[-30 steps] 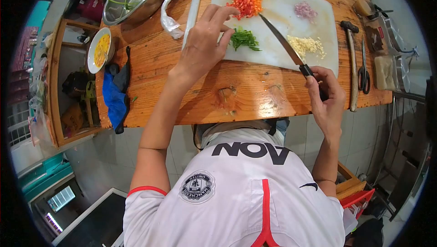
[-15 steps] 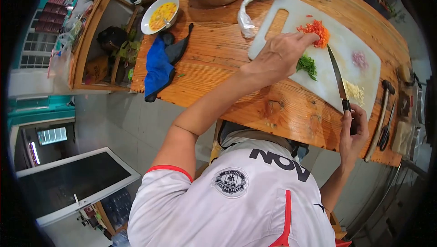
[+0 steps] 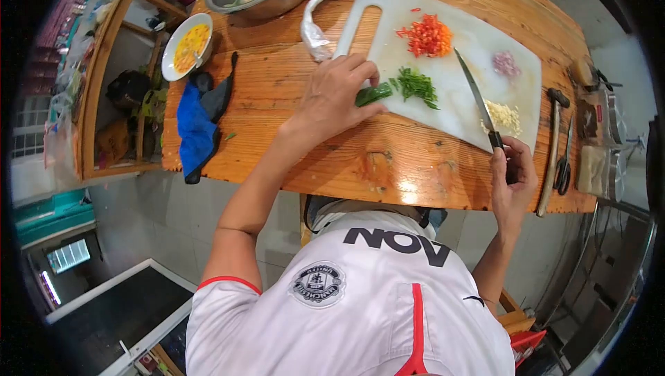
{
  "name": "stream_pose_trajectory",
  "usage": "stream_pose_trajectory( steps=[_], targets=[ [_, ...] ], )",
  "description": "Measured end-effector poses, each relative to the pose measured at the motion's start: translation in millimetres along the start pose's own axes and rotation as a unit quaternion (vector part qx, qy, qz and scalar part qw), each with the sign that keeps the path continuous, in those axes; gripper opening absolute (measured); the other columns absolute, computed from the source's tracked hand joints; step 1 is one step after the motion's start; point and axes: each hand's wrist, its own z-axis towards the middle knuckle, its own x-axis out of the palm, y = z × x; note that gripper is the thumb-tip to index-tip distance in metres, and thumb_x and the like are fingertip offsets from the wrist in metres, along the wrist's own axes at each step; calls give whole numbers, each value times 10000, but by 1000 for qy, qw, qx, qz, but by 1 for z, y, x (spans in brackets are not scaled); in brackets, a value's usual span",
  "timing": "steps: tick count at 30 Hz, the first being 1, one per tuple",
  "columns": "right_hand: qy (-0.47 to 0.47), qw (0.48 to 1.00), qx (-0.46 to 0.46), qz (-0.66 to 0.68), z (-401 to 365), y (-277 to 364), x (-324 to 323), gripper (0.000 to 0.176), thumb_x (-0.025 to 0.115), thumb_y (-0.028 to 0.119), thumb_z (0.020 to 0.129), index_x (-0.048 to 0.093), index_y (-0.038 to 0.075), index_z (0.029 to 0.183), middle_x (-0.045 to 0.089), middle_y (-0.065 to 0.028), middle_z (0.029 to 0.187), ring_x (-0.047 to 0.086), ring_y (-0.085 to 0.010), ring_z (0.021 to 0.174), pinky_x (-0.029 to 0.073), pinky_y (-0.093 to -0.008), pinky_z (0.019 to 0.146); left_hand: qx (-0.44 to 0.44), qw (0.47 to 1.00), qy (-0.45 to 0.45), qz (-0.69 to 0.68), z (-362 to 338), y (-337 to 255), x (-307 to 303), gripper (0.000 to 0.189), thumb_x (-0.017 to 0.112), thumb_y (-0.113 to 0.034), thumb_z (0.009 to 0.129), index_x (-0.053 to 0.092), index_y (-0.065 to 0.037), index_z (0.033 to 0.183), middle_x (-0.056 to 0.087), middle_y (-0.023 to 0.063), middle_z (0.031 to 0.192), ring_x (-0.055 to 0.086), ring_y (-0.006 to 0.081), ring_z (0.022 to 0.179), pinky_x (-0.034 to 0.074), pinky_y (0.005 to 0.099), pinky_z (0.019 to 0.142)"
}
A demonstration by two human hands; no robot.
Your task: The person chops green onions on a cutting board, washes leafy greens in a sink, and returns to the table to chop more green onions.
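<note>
My right hand (image 3: 514,172) is closed around the black handle of a kitchen knife (image 3: 473,85), whose blade lies slanted over the white cutting board (image 3: 464,109). At the board's left near edge, my left hand (image 3: 336,92) has thumb and fingers curled around a dark green vegetable piece (image 3: 374,94), partly hidden by the hand. Beside it lies chopped green vegetable (image 3: 417,87). Diced red and orange pepper (image 3: 428,35) sits farther back. A small pile of minced purple onion (image 3: 506,64) and minced garlic (image 3: 504,118) are on the right.
A steel bowl (image 3: 267,5) with green stalks, a plastic bag (image 3: 325,9) and a white bowl of yellow mixture (image 3: 188,47) stand left. A blue and black cloth item (image 3: 201,127) lies nearer. A hammer (image 3: 553,154) and scissors (image 3: 564,168) lie right.
My left hand has left the diced pepper and moved left and nearer to the green vegetable piece. My right hand still holds the knife. The whole view has shifted.
</note>
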Motion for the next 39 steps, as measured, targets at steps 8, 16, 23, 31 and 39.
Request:
stream_pose_trajectory(
  steps=[8,16,23,31,39],
  targets=[
    [4,1000,-7,2,-3,-3,4,152,668,95,953,661,25,1088,575,28,758,442,-24,641,319,-201,546,22,996,64,-52,7,8,2,167,747,-53,796,626,-53,912,636,84,945,640,305,913,513,414,793],
    [-46,999,-11,17,5,-2,-2,170,635,85,976,667,30,1133,589,17,750,456,-16,633,327,-203,540,32,992,97,-74,16,11,2,110,721,-37,797,650,-32,882,646,95,941,651,312,910,527,407,789],
    [109,987,-78,-91,52,20,-12,346,583,54,991,642,85,1330,640,-64,750,560,-85,657,453,-251,604,45,984,117,-130,24,19,-5,157,760,-80,786,656,-24,889,660,107,961,660,303,917,526,387,817],
    [268,934,-169,-164,138,17,-11,300,565,49,969,655,131,1244,686,-129,880,658,-245,768,503,-367,698,-29,993,40,-103,11,18,-31,199,776,-81,800,657,-23,950,675,109,1012,665,292,968,521,370,853],
    [287,920,-175,-201,145,1,2,293,560,36,957,655,104,1225,713,-146,983,683,-332,858,517,-402,764,-63,994,-23,-88,-17,13,-21,200,773,-63,794,684,-24,969,674,115,1011,663,298,983,525,384,847]
  ],
)
